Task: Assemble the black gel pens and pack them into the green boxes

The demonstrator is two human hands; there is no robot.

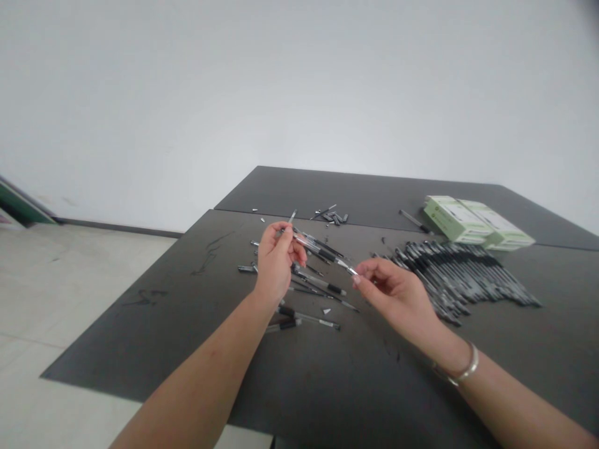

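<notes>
Held out over a dark table (187, 349), between two bare hands: a clear pen (326, 254) with a black grip, slanting down to the right. Pinched near the upper end by the left hand (276, 262), thumb against forefinger, remaining fingers curled in loosely. Held at the lower, silvery end by the right hand (397, 296), fingertips closed narrowly, perhaps for fine control rather than force. Gripped at both ends, probably to keep everything in line with the middle open to view. Hard to tell whether joined or in separate parts at the right fingertips. Jutting up from the left hand, a short slim piece (292, 216), too blurred to identify.

Scattered beneath and around the left hand, loose pens (336, 289) and slim parts, apparently placed for easy reach. Among them, a small pale cone (326, 311). Farther back, a cluster of short dark pieces (334, 218), seemingly grouped to stay apart. Off to the right, many pens laid side by side in a slanting row (468, 262), likely for order and separation from the loose ones. Behind that row, two green-and-white boxes (449, 221), side by side, with a lone pen (414, 221) just left.
</notes>
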